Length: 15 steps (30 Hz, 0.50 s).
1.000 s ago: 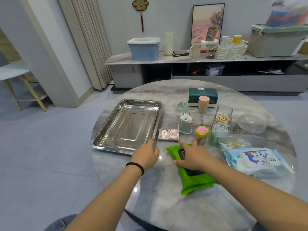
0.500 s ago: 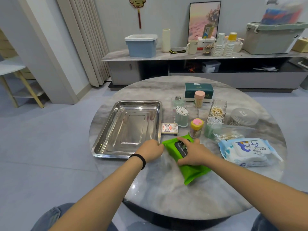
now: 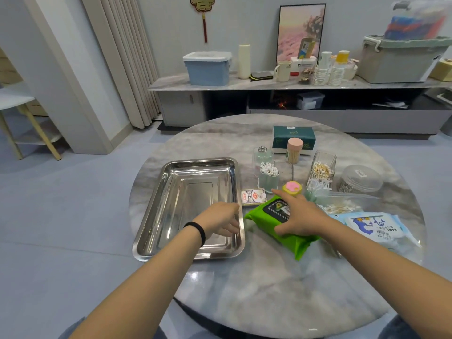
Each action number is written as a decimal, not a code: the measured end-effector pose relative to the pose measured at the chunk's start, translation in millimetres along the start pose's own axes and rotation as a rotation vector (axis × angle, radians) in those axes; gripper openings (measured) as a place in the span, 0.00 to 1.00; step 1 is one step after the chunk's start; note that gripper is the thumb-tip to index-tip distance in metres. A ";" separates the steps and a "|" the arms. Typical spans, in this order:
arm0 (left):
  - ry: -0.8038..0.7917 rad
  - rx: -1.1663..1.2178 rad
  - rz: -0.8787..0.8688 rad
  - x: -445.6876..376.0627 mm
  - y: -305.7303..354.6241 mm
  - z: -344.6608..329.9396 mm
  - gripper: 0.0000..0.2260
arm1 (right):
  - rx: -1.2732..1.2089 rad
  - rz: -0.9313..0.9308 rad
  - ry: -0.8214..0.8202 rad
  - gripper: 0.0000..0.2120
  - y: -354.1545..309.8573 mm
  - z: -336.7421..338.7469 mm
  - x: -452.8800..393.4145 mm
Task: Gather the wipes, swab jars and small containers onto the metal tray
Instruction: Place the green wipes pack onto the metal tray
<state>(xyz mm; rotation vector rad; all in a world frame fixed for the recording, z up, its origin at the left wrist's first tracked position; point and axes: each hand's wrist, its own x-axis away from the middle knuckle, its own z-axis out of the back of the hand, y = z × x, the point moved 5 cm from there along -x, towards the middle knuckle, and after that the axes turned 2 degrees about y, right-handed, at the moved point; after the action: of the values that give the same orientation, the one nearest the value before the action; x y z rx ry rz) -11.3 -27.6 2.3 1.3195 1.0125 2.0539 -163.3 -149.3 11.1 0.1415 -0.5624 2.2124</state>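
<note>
Evidently readying a short transfer, the right hand lies spread flat on the green wipes pack, just beside the metal tray on the table, while the left hand curls loosely at its rim, perhaps steadying it, grip unclear.

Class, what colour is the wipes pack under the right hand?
The pack is bright green; head view.

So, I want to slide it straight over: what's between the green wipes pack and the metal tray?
Head view: only a narrow strip of bare table separates them, with the left hand at the tray's right rim.
</note>
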 end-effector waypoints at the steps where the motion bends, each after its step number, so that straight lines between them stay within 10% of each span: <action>1: 0.017 0.025 -0.014 -3.9 4.2 5.0 0.10 | -0.021 -0.004 0.015 0.49 -1.1 4.8 -2.4; 15: 0.018 0.344 -0.102 -62.6 23.9 73.6 0.15 | -0.197 0.303 0.068 0.51 -89.4 21.7 -75.0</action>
<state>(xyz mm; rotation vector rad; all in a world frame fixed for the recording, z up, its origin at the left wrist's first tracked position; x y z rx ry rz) 81.2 -64.2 6.0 1.3808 1.4606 1.8759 -48.9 -161.9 40.2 -0.1295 -0.8033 2.4252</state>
